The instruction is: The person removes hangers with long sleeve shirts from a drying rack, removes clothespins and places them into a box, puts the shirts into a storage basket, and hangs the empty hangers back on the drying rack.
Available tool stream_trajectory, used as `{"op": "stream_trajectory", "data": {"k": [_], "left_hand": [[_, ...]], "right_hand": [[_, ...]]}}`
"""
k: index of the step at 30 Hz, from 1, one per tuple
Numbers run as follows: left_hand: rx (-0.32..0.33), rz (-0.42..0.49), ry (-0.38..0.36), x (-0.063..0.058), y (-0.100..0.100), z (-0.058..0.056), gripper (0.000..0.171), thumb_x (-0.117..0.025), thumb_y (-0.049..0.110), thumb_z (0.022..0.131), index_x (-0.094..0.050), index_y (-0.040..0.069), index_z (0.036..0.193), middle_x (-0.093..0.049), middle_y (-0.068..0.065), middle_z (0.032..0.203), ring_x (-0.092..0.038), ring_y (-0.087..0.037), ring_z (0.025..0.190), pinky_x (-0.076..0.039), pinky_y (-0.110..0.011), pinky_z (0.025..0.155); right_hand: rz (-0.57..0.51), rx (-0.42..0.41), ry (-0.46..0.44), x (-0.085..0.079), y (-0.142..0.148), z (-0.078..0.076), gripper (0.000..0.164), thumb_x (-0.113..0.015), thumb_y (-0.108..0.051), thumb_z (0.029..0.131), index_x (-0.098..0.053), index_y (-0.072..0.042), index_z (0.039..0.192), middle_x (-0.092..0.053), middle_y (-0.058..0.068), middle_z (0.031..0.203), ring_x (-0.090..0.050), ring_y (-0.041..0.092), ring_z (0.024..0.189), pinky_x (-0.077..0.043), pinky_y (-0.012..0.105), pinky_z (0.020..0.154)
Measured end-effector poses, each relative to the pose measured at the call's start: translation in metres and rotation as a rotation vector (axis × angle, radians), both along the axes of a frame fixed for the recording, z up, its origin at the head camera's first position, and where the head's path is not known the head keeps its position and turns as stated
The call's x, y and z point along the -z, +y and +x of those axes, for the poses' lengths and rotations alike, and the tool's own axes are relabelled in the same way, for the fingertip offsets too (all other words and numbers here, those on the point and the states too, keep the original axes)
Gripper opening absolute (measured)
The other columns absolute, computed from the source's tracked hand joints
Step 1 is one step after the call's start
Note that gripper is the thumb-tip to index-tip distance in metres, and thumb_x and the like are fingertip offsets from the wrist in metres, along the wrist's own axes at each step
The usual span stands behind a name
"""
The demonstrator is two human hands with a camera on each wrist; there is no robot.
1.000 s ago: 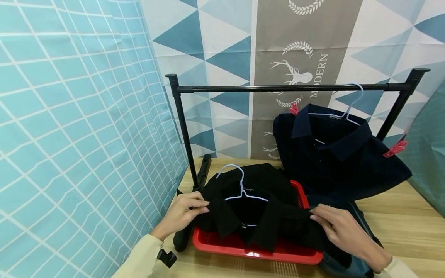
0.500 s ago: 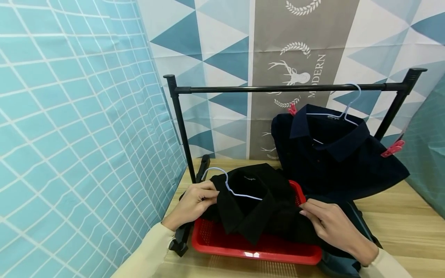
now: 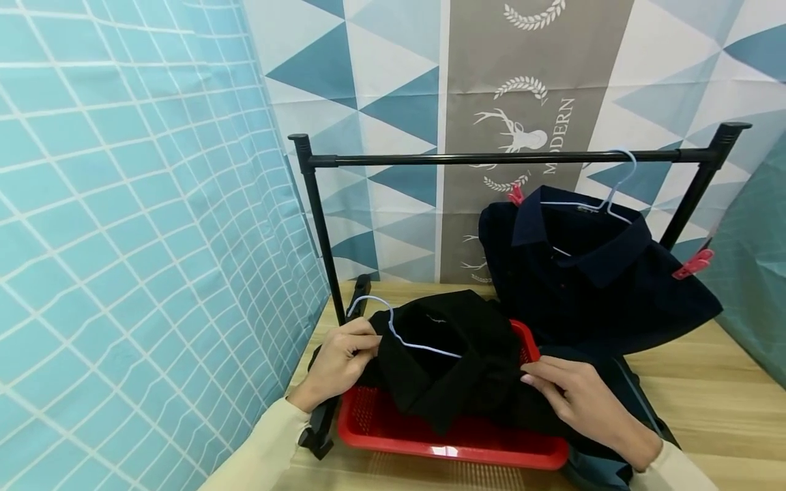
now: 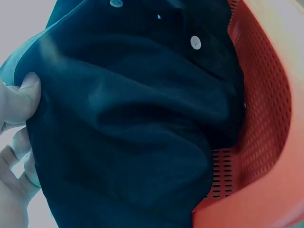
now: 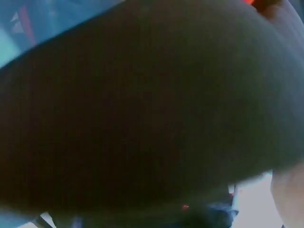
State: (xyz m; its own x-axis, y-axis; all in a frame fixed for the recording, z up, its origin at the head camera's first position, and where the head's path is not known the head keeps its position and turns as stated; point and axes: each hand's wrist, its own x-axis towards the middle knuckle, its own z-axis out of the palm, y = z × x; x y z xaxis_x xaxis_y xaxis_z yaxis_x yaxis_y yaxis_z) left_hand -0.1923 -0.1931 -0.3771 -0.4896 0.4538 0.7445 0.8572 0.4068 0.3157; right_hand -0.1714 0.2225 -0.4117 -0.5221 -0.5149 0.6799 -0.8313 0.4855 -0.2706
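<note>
Left hand (image 3: 340, 358) and right hand (image 3: 571, 395) both pinch the black collared shirt (image 3: 424, 399), draped over the red plastic basket (image 3: 454, 451); looks like fitting shoulders, and next seems to call for levelling the pale hanger (image 3: 430, 350).

The head view is bright, the right-wrist one dark and blurred.

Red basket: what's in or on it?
A black shirt lies over the red basket, a hanger at its collar. Part of the basket's bare red inside shows along the front. The shirt covers the rest; anything beneath it can't be seen.
</note>
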Motion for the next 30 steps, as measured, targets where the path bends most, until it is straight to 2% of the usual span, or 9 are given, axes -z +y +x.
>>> {"op": "stream_trajectory", "data": {"k": [4, 10, 13, 17, 20, 22, 24, 26, 30], "left_hand": [[-0.011, 0.023, -0.02, 0.0, -0.008, 0.001, 0.036, -0.062, -0.023, 0.084, -0.08, 0.008, 0.086, -0.062, 0.004, 0.084, -0.059, -0.011, 0.078, -0.05, -0.023, 0.073], [-0.036, 0.078, -0.038, -0.001, -0.022, 0.0, 0.035, -0.064, -0.026, 0.082, -0.082, 0.003, 0.092, -0.064, 0.002, 0.081, -0.056, -0.011, 0.068, -0.047, -0.022, 0.066], [-0.03, 0.054, -0.06, 0.001, -0.024, -0.001, 0.033, -0.064, -0.025, 0.083, -0.082, 0.002, 0.092, -0.063, 0.003, 0.079, -0.054, -0.011, 0.068, -0.046, -0.023, 0.067], [-0.039, 0.033, -0.077, 0.001, -0.021, -0.001, 0.032, -0.063, -0.026, 0.083, -0.081, -0.001, 0.091, -0.06, 0.002, 0.077, -0.05, -0.01, 0.066, -0.043, -0.023, 0.065], [-0.05, 0.034, -0.086, 0.002, -0.02, -0.001, 0.031, -0.064, -0.024, 0.085, -0.081, 0.0, 0.093, -0.061, 0.003, 0.078, -0.05, -0.01, 0.066, -0.042, -0.022, 0.064], [-0.05, 0.038, -0.093, 0.003, -0.021, -0.001, 0.031, -0.065, -0.023, 0.086, -0.082, 0.002, 0.093, -0.061, 0.004, 0.078, -0.051, -0.01, 0.067, -0.044, -0.021, 0.066], [-0.041, 0.041, -0.094, 0.003, -0.022, -0.001, 0.031, -0.066, -0.021, 0.087, -0.082, 0.005, 0.093, -0.061, 0.005, 0.079, -0.053, -0.01, 0.068, -0.046, -0.022, 0.068], [-0.028, 0.046, -0.1, 0.002, -0.024, 0.0, 0.033, -0.065, -0.021, 0.087, -0.082, 0.007, 0.09, -0.06, 0.006, 0.077, -0.054, -0.009, 0.069, -0.048, -0.023, 0.07], [0.007, 0.069, -0.104, 0.002, -0.028, 0.001, 0.037, -0.064, -0.026, 0.082, -0.081, 0.006, 0.087, -0.06, 0.004, 0.076, -0.055, -0.01, 0.068, -0.048, -0.023, 0.069]], "right_hand": [[-0.033, 0.035, -0.035, 0.004, 0.011, -0.002, 0.046, -0.079, 0.011, 0.082, -0.074, -0.028, 0.106, -0.07, -0.015, 0.095, -0.058, -0.003, 0.073, -0.046, 0.011, 0.065], [-0.027, 0.202, -0.105, 0.016, 0.028, -0.006, 0.035, -0.079, 0.005, 0.085, -0.075, -0.027, 0.097, -0.07, -0.015, 0.09, -0.053, -0.004, 0.066, -0.043, 0.014, 0.059], [0.013, 0.242, -0.147, 0.018, 0.025, -0.008, 0.026, -0.079, -0.001, 0.089, -0.077, -0.025, 0.1, -0.067, -0.017, 0.09, -0.049, -0.004, 0.066, -0.042, 0.017, 0.057], [-0.003, 0.248, -0.135, 0.01, 0.011, -0.004, 0.027, -0.078, -0.003, 0.091, -0.076, -0.022, 0.11, -0.053, -0.017, 0.092, -0.04, -0.002, 0.063, -0.036, 0.017, 0.056], [-0.009, 0.188, -0.116, 0.002, -0.001, 0.002, 0.03, -0.081, -0.01, 0.09, -0.074, -0.025, 0.116, -0.049, -0.016, 0.094, -0.037, -0.002, 0.062, -0.034, 0.016, 0.054], [0.005, 0.106, -0.111, -0.002, -0.009, 0.002, 0.029, -0.082, -0.014, 0.09, -0.073, -0.027, 0.114, -0.051, -0.017, 0.094, -0.04, -0.004, 0.063, -0.037, 0.015, 0.054], [-0.005, 0.0, -0.165, -0.003, -0.012, 0.0, 0.027, -0.08, -0.013, 0.091, -0.073, -0.027, 0.112, -0.055, -0.015, 0.091, -0.044, -0.005, 0.06, -0.041, 0.015, 0.052], [-0.06, -0.112, -0.275, -0.003, -0.012, -0.003, 0.023, -0.073, -0.005, 0.095, -0.074, -0.023, 0.109, -0.058, -0.011, 0.082, -0.05, -0.002, 0.056, -0.045, 0.018, 0.048], [-0.253, -0.248, -0.63, -0.003, -0.005, -0.01, 0.019, -0.057, 0.0, 0.104, -0.074, -0.008, 0.107, -0.062, 0.003, 0.074, -0.058, 0.013, 0.05, -0.052, 0.03, 0.048]]}}
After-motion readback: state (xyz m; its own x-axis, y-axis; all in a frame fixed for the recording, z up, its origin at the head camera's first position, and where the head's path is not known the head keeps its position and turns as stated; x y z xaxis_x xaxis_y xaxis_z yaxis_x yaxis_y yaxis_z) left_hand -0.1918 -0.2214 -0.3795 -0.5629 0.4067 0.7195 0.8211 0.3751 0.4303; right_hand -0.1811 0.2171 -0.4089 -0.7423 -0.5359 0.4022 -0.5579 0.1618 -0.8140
